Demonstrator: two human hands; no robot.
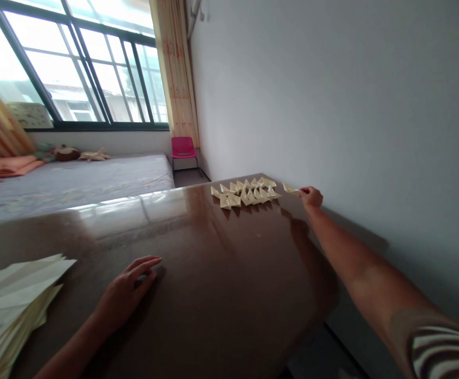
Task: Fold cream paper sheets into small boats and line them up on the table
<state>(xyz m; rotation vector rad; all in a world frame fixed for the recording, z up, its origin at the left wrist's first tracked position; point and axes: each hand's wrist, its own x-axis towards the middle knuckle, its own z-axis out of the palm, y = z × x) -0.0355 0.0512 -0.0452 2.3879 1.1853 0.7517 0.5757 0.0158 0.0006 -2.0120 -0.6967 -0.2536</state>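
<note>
My right hand (311, 197) reaches out to the far right of the table, its fingers pinched on one end of a folded paper boat (290, 189). Just left of it, several similar cream paper boats (255, 196) stand close together in two rough rows. My left hand (129, 287) rests on the tabletop at the lower left, fingers stretched out and nothing in them. Further left lies a stack of pale paper sheets (20, 300), partly cut off by the frame's edge.
The glossy brown table (213, 295) reflects the window. A white wall (324, 105) runs along its right side. Beyond the table are a bed (135, 171), a pink chair (183, 148), and a curtain (176, 68) beside the window.
</note>
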